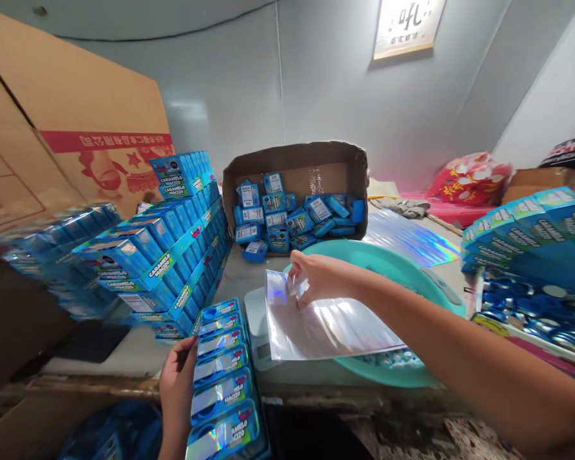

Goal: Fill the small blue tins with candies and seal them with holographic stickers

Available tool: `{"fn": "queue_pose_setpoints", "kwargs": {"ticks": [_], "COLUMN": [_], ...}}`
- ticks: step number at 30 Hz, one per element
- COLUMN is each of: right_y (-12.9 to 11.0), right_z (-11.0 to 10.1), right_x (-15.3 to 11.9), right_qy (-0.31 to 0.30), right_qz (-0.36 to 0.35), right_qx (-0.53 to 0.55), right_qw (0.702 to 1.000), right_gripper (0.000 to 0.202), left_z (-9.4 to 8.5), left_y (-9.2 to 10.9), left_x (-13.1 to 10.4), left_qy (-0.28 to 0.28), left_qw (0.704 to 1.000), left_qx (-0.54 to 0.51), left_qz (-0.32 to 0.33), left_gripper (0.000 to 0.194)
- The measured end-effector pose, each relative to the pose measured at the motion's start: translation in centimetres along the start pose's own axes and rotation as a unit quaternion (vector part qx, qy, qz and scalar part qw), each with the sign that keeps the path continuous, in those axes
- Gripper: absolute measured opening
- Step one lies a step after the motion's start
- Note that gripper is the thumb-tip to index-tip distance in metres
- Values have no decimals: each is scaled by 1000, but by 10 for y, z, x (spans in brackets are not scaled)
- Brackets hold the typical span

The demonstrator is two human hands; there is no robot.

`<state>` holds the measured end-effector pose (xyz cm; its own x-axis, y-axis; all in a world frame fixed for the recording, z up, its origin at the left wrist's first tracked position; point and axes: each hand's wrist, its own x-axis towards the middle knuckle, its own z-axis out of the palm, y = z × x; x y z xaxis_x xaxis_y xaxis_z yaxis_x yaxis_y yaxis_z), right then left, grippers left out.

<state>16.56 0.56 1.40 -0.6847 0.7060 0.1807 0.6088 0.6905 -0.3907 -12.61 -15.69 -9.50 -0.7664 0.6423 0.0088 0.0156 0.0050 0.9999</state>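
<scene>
A row of blue caramel boxes [220,377] stands in front of me, several shiny clear stickers showing across their tops. My left hand [178,370] is closed at the row's left side, fingers curled and thumb against a box. With a pinch, my right hand [323,276] grips the upper left part of a shiny sticker sheet [326,329]. That sheet is held slanted over the teal basin [388,377], covering part of it. Whether a single sticker is between the fingertips, I cannot tell.
Stacked trays of blue boxes [172,255] rise at the left beside a large carton [76,96]. An open cardboard box [292,160] holds loose blue boxes at the back. Another shiny sheet [412,236] lies behind the basin. Round blue tins [531,306] fill a box at right.
</scene>
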Motion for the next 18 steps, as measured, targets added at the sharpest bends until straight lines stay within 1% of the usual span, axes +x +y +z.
{"fn": "queue_pose_setpoints", "kwargs": {"ticks": [6, 12, 16, 18], "right_y": [0, 1, -1, -2], "right_z": [-3, -5, -6, -7], "right_x": [0, 3, 5, 5], "right_qy": [-43, -70, -81, -78], "right_qz": [1, -9, -27, -31], "right_qx": [21, 34, 24, 19], "right_qw": [999, 997, 996, 996], "right_gripper": [62, 70, 54, 52], "left_z": [-2, -1, -2, -2], "left_y": [-3, -4, -4, -5], "left_x": [0, 0, 0, 1], "left_qy": [-9, -9, -6, -6], "left_qw": [1000, 1000, 1000, 1000], "left_qx": [-9, -15, -19, -21], "left_qz": [-4, -1, -2, -3], "left_gripper": [43, 45, 46, 48]}}
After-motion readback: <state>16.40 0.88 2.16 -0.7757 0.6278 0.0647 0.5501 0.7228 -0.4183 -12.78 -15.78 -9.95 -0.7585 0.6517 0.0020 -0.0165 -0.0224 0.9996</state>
